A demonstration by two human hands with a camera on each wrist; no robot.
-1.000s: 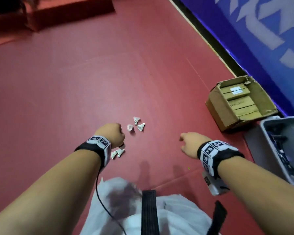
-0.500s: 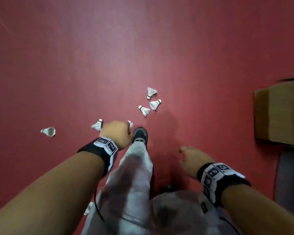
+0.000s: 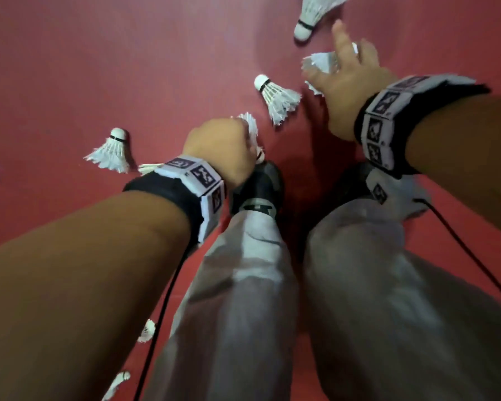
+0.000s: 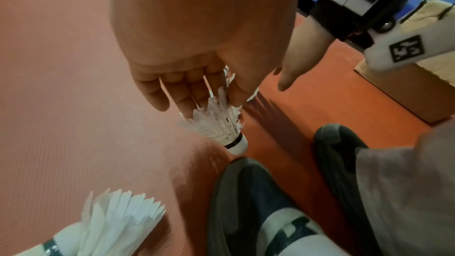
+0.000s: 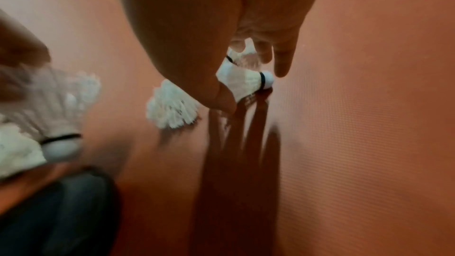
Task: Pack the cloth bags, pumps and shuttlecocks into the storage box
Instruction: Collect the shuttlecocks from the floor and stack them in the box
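Plainly the left hand pinches one shuttlecock by its brittle feathers; the right hand spreads loose-fingered over a second shuttlecock on the floor. Both are featherweight, and the cork looks safer to grip.

shuttlecocks — white, black band | floor — red | shoes dark

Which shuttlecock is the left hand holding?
The cork-down shuttlecock beside the shoe: the left hand pinches its feathers. The others lie loose on the floor; the right hand only reaches over one.
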